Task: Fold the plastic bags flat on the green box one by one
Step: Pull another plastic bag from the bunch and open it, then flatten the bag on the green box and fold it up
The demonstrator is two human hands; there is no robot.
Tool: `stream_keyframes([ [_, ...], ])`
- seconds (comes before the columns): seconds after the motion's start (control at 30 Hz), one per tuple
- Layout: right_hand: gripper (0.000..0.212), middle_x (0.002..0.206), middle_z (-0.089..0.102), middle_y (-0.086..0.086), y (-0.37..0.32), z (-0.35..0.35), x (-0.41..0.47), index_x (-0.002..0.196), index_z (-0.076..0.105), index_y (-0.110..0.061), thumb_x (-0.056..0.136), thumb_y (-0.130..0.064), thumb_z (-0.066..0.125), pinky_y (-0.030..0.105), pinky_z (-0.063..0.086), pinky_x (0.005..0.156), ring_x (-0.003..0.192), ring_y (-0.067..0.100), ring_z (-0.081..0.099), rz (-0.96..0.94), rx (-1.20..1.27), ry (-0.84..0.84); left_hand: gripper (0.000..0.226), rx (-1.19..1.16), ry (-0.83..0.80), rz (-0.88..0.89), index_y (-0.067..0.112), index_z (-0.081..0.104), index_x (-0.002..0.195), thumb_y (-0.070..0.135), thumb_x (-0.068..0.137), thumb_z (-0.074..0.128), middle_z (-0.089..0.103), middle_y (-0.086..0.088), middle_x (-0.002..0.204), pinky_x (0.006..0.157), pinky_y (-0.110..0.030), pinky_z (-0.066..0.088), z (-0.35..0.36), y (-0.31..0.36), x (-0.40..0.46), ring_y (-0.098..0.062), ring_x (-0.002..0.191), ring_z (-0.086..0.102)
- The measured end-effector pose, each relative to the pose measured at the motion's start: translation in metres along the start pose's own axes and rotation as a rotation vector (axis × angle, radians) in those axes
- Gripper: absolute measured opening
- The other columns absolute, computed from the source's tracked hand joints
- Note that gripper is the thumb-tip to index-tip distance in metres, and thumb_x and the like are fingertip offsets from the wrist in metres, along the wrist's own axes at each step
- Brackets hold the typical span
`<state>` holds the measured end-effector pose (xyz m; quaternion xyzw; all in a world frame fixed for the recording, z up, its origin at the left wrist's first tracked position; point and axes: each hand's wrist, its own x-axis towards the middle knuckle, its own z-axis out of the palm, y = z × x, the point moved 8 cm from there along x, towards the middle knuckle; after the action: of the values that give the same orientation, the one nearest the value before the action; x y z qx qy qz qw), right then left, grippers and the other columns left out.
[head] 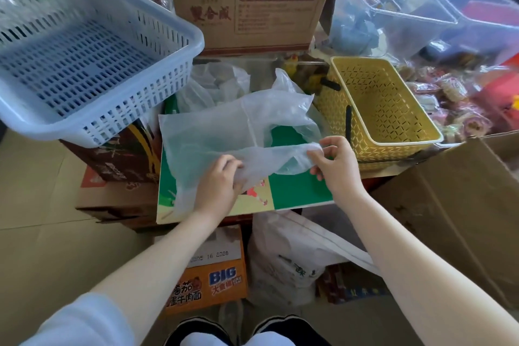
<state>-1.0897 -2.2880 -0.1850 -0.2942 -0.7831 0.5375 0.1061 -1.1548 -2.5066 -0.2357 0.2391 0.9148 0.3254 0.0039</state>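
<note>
One blue slotted basket (84,45), far left, overhung its supporting cartons. One tall brown carton (250,5) stood behind centre; two clear plastic tubs (438,17) sat far right. One yellow lattice basket (384,109) sat just beside the green box (297,188), touching its right edge. One green box, lid up, lay centred; its near right corner was bare, its left and rear covered. One translucent plastic bag (213,129) lay spread across that lid, overhanging the left edge; further crumpled bags (213,84) sat behind, count unclear. Two hands: left hand (217,185) pressed on the bag's near edge; right hand (337,166) pinched a lifted fold between thumb and fingers.
</note>
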Motion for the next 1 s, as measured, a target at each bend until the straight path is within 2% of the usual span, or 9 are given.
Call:
stream_keyframes([
  [0.07,0.019,0.088,0.062,0.004,0.001,-0.004,0.002,0.102,0.052,-0.015,0.086,-0.015,0.064,0.018,0.045,0.054,0.060,0.005,0.055,-0.029,-0.064,-0.017,0.030,0.039,-0.038,0.023,0.005,0.058,0.109,0.021,0.085,0.064,0.051,-0.006,0.117,0.068,-0.027,0.037,0.008,-0.004,0.000,-0.023,0.090,0.053],
  [0.17,0.015,0.084,0.058,0.004,-0.004,-0.010,0.004,0.093,0.055,-0.015,0.084,-0.006,0.062,0.023,0.042,0.062,0.071,0.014,0.050,-0.182,-0.268,0.010,0.015,0.129,-0.076,0.022,0.005,0.058,0.100,0.002,0.085,0.058,0.054,-0.009,0.106,0.061,-0.028,0.033,0.017,-0.012,-0.005,-0.026,0.082,0.053],
  [0.4,0.012,0.102,0.055,0.007,0.008,-0.048,0.019,0.098,0.056,-0.012,0.087,-0.008,0.053,0.042,0.052,0.069,0.094,0.027,0.052,-0.196,-0.901,0.238,0.037,0.075,-0.132,-0.123,0.007,0.050,0.097,-0.020,0.077,0.034,0.050,-0.008,0.107,0.064,-0.042,0.041,0.011,-0.041,-0.006,-0.027,0.080,0.049],
  [0.5,0.032,0.123,0.050,0.014,0.009,-0.042,0.022,0.115,0.053,-0.010,0.083,-0.004,0.055,0.045,0.046,0.090,0.113,0.033,0.045,-0.211,-1.097,0.182,0.040,0.020,-0.046,-0.141,0.006,0.055,0.099,-0.021,0.073,0.039,0.052,-0.008,0.107,0.067,-0.041,0.043,-0.003,-0.044,0.000,-0.028,0.084,0.051],
  [0.6,0.062,0.143,0.034,0.012,-0.012,0.003,0.002,0.133,0.042,-0.015,0.076,-0.013,0.066,0.044,0.022,0.111,0.133,0.033,0.029,-0.481,-1.110,-0.017,0.031,-0.079,0.065,-0.124,0.004,0.060,0.098,-0.015,0.077,0.049,0.055,-0.006,0.100,0.074,-0.025,0.039,-0.023,-0.036,0.006,-0.017,0.086,0.051],
  [0.7,0.065,0.133,0.052,0.010,-0.038,0.059,-0.035,0.127,0.052,-0.014,0.068,-0.029,0.077,0.042,0.031,0.106,0.124,0.030,0.047,-0.893,-1.127,-0.073,0.020,-0.162,0.130,-0.087,0.006,0.063,0.092,-0.008,0.080,0.056,0.053,0.000,0.089,0.067,-0.006,0.033,-0.045,-0.022,0.014,-0.007,0.075,0.047],
  [0.77,0.061,0.119,0.062,0.008,-0.047,0.080,-0.041,0.121,0.057,-0.011,0.067,-0.031,0.079,0.039,0.046,0.095,0.108,0.028,0.059,-0.961,-1.088,-0.055,0.017,-0.182,0.127,0.005,0.007,0.064,0.090,-0.006,0.079,0.061,0.049,0.004,0.082,0.064,-0.003,0.034,-0.057,-0.011,0.016,0.000,0.068,0.045],
  [0.9,0.018,0.078,0.064,0.006,-0.055,0.099,-0.033,0.087,0.065,-0.009,0.072,-0.009,0.075,0.031,0.050,0.056,0.068,0.029,0.063,-0.990,-0.932,-0.074,0.033,-0.157,0.095,0.054,0.011,0.060,0.105,-0.004,0.076,0.064,0.046,0.008,0.077,0.065,-0.010,0.036,-0.069,-0.011,0.007,-0.003,0.067,0.046],
  [1.0,0.008,0.073,0.059,0.005,-0.044,0.112,-0.033,0.079,0.060,-0.010,0.077,-0.016,0.066,0.029,0.046,0.051,0.063,0.028,0.059,-1.036,-0.924,-0.158,0.063,-0.095,-0.024,-0.081,0.012,0.043,0.131,0.016,0.075,0.074,0.052,-0.001,0.105,0.090,-0.030,0.040,-0.049,-0.043,-0.007,-0.021,0.102,0.051],
])
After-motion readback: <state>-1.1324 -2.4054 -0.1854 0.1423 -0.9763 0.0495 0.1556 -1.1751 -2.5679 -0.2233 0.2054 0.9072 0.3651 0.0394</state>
